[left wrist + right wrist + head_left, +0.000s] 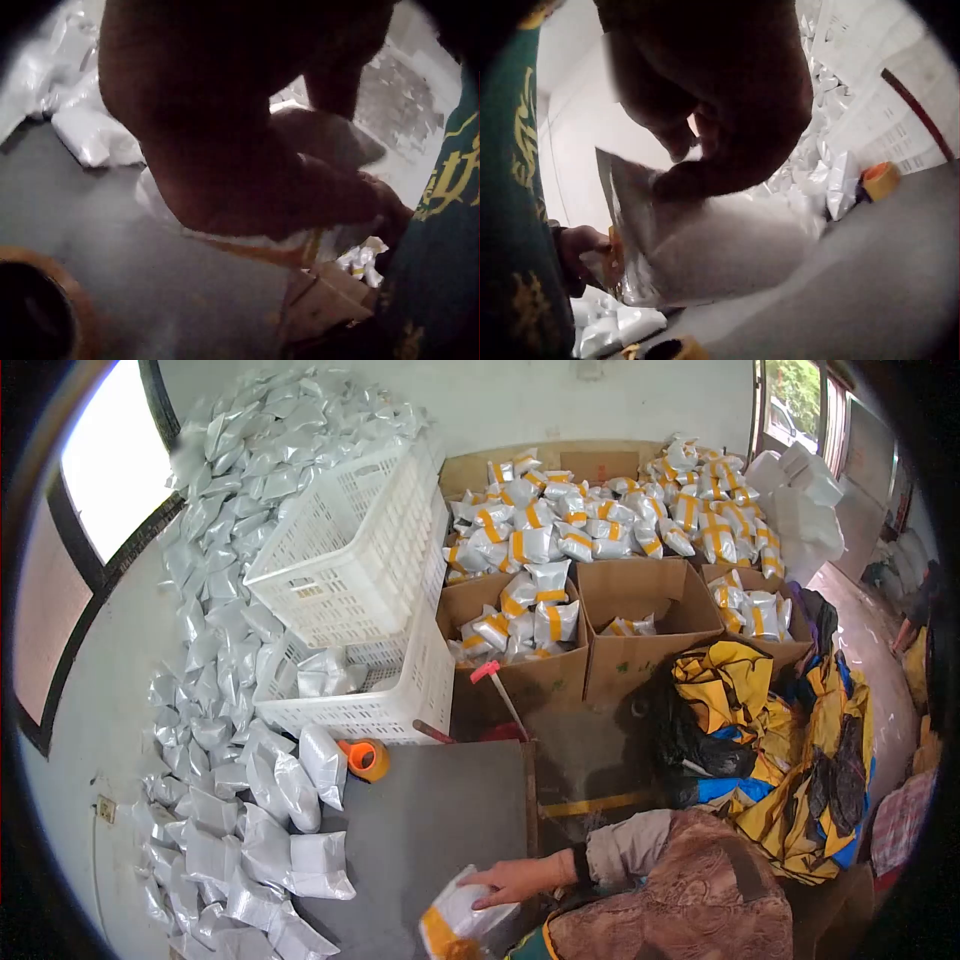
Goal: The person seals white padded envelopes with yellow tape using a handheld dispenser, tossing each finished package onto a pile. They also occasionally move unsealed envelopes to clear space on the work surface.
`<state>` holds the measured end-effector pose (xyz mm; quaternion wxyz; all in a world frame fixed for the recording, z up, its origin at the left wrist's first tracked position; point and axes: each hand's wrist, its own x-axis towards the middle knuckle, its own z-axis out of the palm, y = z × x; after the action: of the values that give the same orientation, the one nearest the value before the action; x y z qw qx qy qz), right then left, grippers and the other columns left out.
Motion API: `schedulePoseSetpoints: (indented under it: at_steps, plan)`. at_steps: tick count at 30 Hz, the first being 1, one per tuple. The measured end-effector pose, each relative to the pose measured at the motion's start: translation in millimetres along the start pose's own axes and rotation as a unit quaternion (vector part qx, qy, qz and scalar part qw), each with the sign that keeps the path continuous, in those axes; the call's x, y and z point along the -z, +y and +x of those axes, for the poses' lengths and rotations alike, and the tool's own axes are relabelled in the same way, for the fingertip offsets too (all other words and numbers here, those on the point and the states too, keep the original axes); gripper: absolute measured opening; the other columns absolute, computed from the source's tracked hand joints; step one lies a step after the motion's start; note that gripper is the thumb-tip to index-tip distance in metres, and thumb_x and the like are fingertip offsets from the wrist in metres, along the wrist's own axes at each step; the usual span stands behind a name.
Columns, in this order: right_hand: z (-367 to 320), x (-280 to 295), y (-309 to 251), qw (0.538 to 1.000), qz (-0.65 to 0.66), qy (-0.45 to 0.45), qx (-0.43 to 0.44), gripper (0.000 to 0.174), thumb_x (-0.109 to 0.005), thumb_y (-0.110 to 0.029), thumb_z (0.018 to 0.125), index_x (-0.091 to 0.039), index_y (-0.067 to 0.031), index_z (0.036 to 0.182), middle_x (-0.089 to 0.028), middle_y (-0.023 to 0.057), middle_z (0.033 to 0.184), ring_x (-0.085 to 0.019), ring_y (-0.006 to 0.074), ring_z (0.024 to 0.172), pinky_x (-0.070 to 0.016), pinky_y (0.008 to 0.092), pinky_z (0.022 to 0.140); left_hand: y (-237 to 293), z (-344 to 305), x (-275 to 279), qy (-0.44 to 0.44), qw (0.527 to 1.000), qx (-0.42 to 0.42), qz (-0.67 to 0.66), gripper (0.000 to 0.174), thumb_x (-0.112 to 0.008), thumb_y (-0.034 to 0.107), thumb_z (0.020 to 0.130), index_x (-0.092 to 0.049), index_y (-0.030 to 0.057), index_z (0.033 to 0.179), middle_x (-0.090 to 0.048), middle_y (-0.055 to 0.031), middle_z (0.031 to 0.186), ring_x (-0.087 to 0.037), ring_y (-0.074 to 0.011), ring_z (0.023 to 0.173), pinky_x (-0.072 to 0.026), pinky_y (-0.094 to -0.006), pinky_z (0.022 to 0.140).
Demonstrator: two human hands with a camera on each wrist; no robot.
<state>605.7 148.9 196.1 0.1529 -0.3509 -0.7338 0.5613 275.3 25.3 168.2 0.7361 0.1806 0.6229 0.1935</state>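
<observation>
A silvery-white plastic parcel point(455, 908) with a band of orange tape is held tilted over the dark tabletop, near its front edge. My right hand point(523, 880) grips its upper right side, thumb on one face in the right wrist view. At the taped end my left hand point(581, 244) pinches the parcel; in the left wrist view this hand point(225, 150) is a dark shape covering much of it. The head view does not show the left hand. One tape roll point(79, 300) sits close by on the table; another orange tape roll point(366, 759) stands at the far end.
Untaped parcels point(320, 860) crowd the table's left side and pile up against the wall. White plastic crates point(350, 560) are stacked behind the table. Cardboard boxes point(640, 640) with orange-taped parcels stand beyond, and yellow-and-black sacks point(810, 760) lie at the right.
</observation>
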Motion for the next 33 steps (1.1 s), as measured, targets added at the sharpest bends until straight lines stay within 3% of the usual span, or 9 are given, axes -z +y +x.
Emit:
schedulePoseSetpoints:
  at_steps: [3, 6, 10, 12, 19, 25, 26, 27, 33]
  plan:
    - [-26.5, 19.2, -3.6, 0.994, -0.095, -0.039, 0.021, 0.06, -0.055, -0.026, 0.09, -0.03, -0.0099, 0.142, -0.058, 0.0267, 0.112, -0.057, 0.0402, 0.103, -0.0466, 0.0424, 0.085, 8.0, 11.1, -23.4, -0.025, 0.794, -0.366, 0.485, 0.032, -0.056, 0.037, 0.092, -0.058, 0.0185, 0.118, -0.065, -0.0091, 0.091, -0.061, -0.0315, 0.074, -0.0444, -0.0444, 0.059]
    - [-40.4, 36.0, -7.1, 0.979, -0.183, -0.005, 0.086, 0.046, -0.056, -0.017, 0.086, -0.045, -0.0051, 0.13, -0.058, 0.0247, 0.114, -0.057, 0.0378, 0.105, -0.0467, 0.0428, 0.088, 36.2, 64.4, -36.8, -0.17, 0.939, -0.157, 0.255, 0.038, -0.055, 0.041, 0.091, -0.058, 0.0099, 0.113, -0.064, -0.0108, 0.092, -0.06, -0.0284, 0.076, -0.0464, -0.0408, 0.062]
    - [-41.8, 142.0, 6.1, 0.962, -0.198, 0.134, 0.132, 0.03, -0.054, -0.019, 0.085, -0.063, -0.0011, 0.108, -0.064, 0.0187, 0.102, -0.062, 0.0293, 0.093, -0.0493, 0.0387, 0.083, 58.4, 29.2, -75.4, -0.341, 0.933, -0.085, -0.071, 0.055, -0.048, 0.055, 0.09, -0.055, 0.0061, 0.114, -0.063, -0.0081, 0.095, -0.06, -0.0208, 0.084, -0.0485, -0.0374, 0.075]
    - [-49.0, 244.2, -27.5, 0.944, -0.129, 0.304, -0.001, 0.029, -0.05, -0.022, 0.088, -0.064, -0.0011, 0.102, -0.062, 0.0162, 0.089, -0.059, 0.0274, 0.083, -0.0482, 0.0403, 0.077, 63.8, 8.9, -64.0, -0.15, 0.971, -0.171, -0.067, 0.042, -0.052, 0.035, 0.095, -0.051, 0.0005, 0.118, -0.061, -0.0096, 0.095, -0.059, -0.0202, 0.081, -0.0497, -0.0361, 0.075]
    - [-14.0, 560.9, -109.0, 0.742, 0.045, 0.567, 0.355, 0.033, -0.044, -0.017, 0.095, -0.055, 0.0016, 0.119, -0.058, 0.016, 0.117, -0.056, 0.0294, 0.108, -0.0418, 0.0388, 0.1, -9.0, -50.5, 40.6, 0.114, 0.954, -0.205, -0.188, 0.035, -0.057, 0.023, 0.093, -0.051, -0.0004, 0.118, -0.061, -0.0082, 0.097, -0.062, -0.0152, 0.082, -0.0526, -0.0279, 0.072]
    - [209.4, 126.4, -94.0, 0.98, 0.044, 0.096, 0.166, 0.019, -0.051, -0.012, 0.093, -0.059, -0.0009, 0.106, -0.06, 0.0103, 0.108, -0.056, 0.021, 0.097, -0.0441, 0.0314, 0.086, -95.4, -120.5, 144.4, 0.348, 0.899, -0.195, -0.179, 0.039, -0.061, 0.026, 0.089, -0.053, 0.0013, 0.118, -0.059, -0.0087, 0.104, -0.058, -0.0182, 0.09, -0.0509, -0.0312, 0.073]
    - [206.9, 47.1, -95.1, 0.903, -0.324, 0.003, 0.282, 0.023, -0.059, -0.016, 0.088, -0.061, -0.0024, 0.107, -0.062, 0.0129, 0.108, -0.058, 0.0218, 0.099, -0.0457, 0.0329, 0.085, -119.7, -123.9, 165.7, 0.399, 0.873, -0.191, -0.204, 0.043, -0.064, 0.028, 0.087, -0.053, 0.0015, 0.119, -0.059, -0.008, 0.104, -0.057, -0.0188, 0.092, -0.0498, -0.0322, 0.075]
    - [178.6, -41.2, -125.2, 0.958, -0.254, -0.092, 0.091, 0.027, -0.064, -0.021, 0.084, -0.063, -0.0035, 0.104, -0.063, 0.0154, 0.105, -0.06, 0.0244, 0.097, -0.0475, 0.0368, 0.082, -148.5, -125.6, 191.2, 0.447, 0.845, -0.187, -0.227, 0.047, -0.066, 0.029, 0.084, -0.053, 0.0016, 0.12, -0.059, -0.0073, 0.104, -0.056, -0.0195, 0.094, -0.0487, -0.0333, 0.078]
    - [144.4, -255.5, -14.6, 0.824, -0.41, -0.269, 0.285, 0.053, -0.072, -0.037, 0.075, -0.057, 0.0026, 0.108, -0.058, 0.019, 0.107, -0.052, 0.034, 0.106, -0.043, 0.0411, 0.089, -273.6, -132.1, 281.9, 0.71, 0.69, -0.025, -0.138, 0.104, -0.085, 0.039, 0.059, -0.028, 0.0126, 0.142, -0.03, -0.0283, 0.138, -0.04, -0.0415, 0.122, -0.0373, -0.045, 0.102]
